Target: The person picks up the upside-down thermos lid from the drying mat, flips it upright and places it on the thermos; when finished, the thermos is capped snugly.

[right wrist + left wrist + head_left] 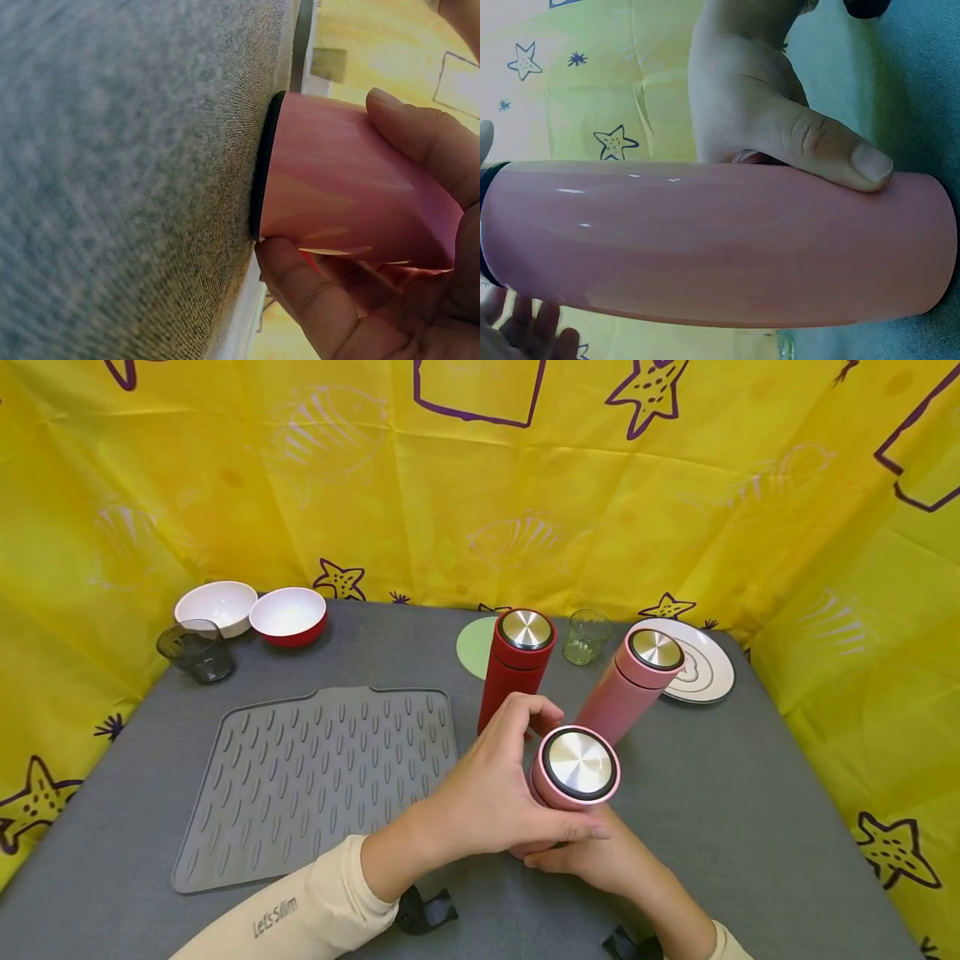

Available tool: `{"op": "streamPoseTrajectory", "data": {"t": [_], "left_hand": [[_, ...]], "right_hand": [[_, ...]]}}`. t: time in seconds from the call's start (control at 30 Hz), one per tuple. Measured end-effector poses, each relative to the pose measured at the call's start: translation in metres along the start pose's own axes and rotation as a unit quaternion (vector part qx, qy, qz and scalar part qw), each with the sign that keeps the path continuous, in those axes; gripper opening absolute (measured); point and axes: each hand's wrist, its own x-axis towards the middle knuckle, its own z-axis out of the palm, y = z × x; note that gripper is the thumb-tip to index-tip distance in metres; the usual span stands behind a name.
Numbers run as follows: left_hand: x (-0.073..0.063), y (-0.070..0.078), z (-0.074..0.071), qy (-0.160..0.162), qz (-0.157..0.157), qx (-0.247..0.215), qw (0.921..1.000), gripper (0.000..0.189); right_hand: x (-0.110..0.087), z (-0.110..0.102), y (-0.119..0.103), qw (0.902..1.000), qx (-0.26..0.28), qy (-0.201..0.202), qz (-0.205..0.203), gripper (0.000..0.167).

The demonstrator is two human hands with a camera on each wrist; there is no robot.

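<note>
A pink thermos bottle (pixel 580 764) with a silver-topped lid stands between my hands at the front of the table. My left hand (pixel 491 789) curls round its upper part, thumb across the near side and fingers behind. Lower down, my right hand (pixel 600 852) grips the body, its thumb (pixel 420 135) on one side and fingers (pixel 315 300) on the other. The dark base meets the grey tabletop in the right wrist view. Just behind are a red thermos (pixel 516 668) and a second pink thermos (pixel 630 681).
A grey ribbed drying mat (pixel 322 777) lies to the left. At the back left are a white bowl (pixel 217 607), a red bowl (pixel 288 617) and a dark glass (pixel 197 652). A green disc (pixel 475 647), clear glass (pixel 587 637) and white plate (pixel 708 664) lie farther back.
</note>
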Motion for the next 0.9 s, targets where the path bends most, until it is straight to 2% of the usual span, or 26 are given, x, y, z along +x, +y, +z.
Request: {"op": "streamPoseTrajectory", "data": {"t": [0.07, 0.17, 0.37, 0.43, 0.5, 0.6, 0.67, 0.77, 0.8, 0.9], "left_hand": [[0.001, -0.001, 0.001, 0.011, 0.009, 0.007, 0.9999, 0.076], [0.002, -0.004, 0.000, 0.011, 0.036, -0.008, 0.9993, 0.069], [0.004, -0.012, -0.004, -0.017, 0.081, -0.041, 0.9957, 0.067], [0.004, -0.012, -0.004, -0.029, 0.078, -0.051, 0.9952, 0.072], [0.003, -0.010, -0.005, -0.039, 0.058, -0.056, 0.9960, 0.080], [0.001, -0.005, -0.004, -0.035, 0.013, -0.056, 0.9977, 0.088], [0.001, -0.003, -0.002, -0.022, -0.005, -0.045, 0.9987, 0.086], [0.002, -0.004, -0.001, -0.008, 0.002, -0.034, 0.9994, 0.075], [0.003, -0.004, -0.001, -0.008, 0.010, -0.032, 0.9994, 0.072], [0.004, -0.008, -0.004, -0.025, 0.034, -0.050, 0.9979, 0.068]], "right_hand": [[0.000, 0.000, -0.001, 1.0000, 0.003, -0.006, 0.007, 0.040], [0.001, 0.000, 0.001, 0.9997, -0.026, 0.005, 0.001, 0.046], [0.000, -0.003, 0.004, 0.9987, -0.040, 0.030, -0.011, 0.067], [0.000, -0.003, 0.003, 0.9984, -0.044, 0.032, -0.013, 0.069], [0.000, -0.003, 0.002, 0.9978, -0.053, 0.031, -0.023, 0.065], [0.000, -0.002, 0.000, 0.9986, -0.039, 0.020, -0.031, 0.054], [0.000, -0.002, -0.001, 0.9992, -0.025, 0.010, -0.028, 0.047], [0.001, 0.000, 0.000, 0.9998, -0.014, 0.005, -0.012, 0.046], [0.001, 0.000, 0.000, 0.9996, -0.025, 0.012, -0.011, 0.051], [-0.001, -0.001, 0.002, 0.9989, -0.035, 0.028, -0.010, 0.062]]}}
